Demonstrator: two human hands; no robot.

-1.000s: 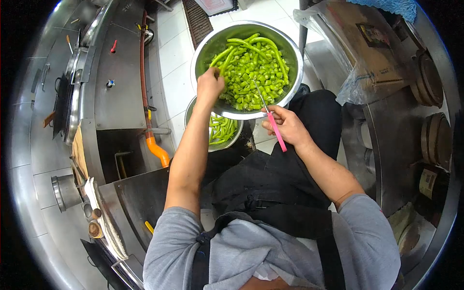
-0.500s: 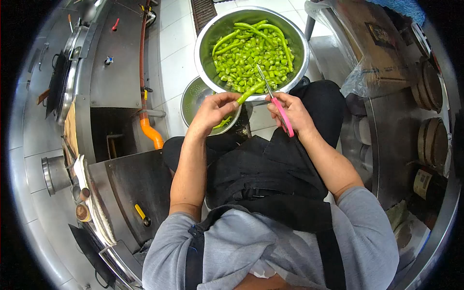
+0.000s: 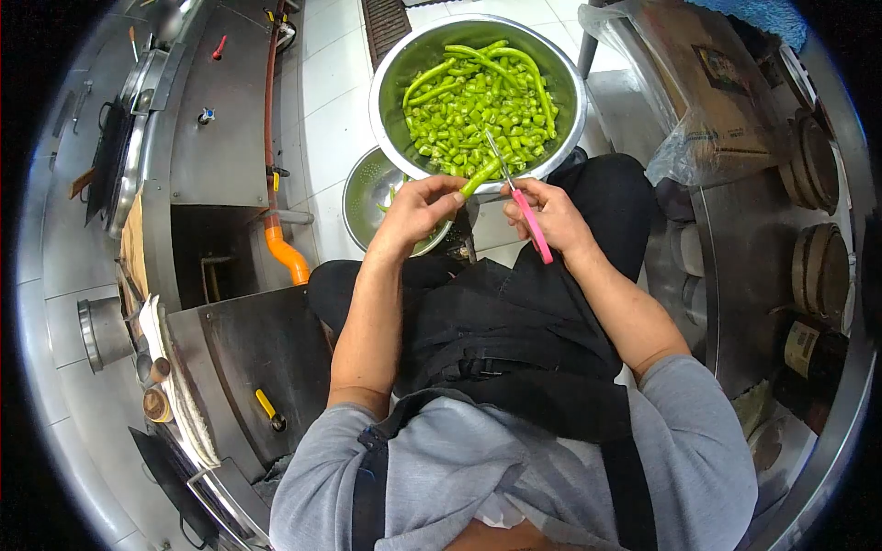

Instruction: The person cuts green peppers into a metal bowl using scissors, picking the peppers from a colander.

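My left hand [image 3: 420,213] pinches a long green bean [image 3: 480,174] between thumb and fingers, its far end reaching over the rim of a steel bowl [image 3: 379,101]. Pink-handled scissors [image 3: 530,220] are in my right hand [image 3: 554,218], their blades at the bean's far end above the bowl. Inside the bowl lie many short cut bean pieces [image 3: 478,115], with several long whole beans [image 3: 528,64] along the back and right side. Below my left hand sits a steel colander [image 3: 360,193], partly hidden by that hand, with some green bits showing in it.
Steel cabinets [image 3: 220,101] and an orange pipe [image 3: 287,253] stand to the left. At the right are a cardboard box in clear plastic [image 3: 726,101] and a steel shelf [image 3: 749,275] with stacked round items. A floor drain grate [image 3: 386,23] lies behind the bowl.
My left hand has shifted slightly right toward the scissors, and less of the bean shows between hand and blades. The scissors have moved slightly left.
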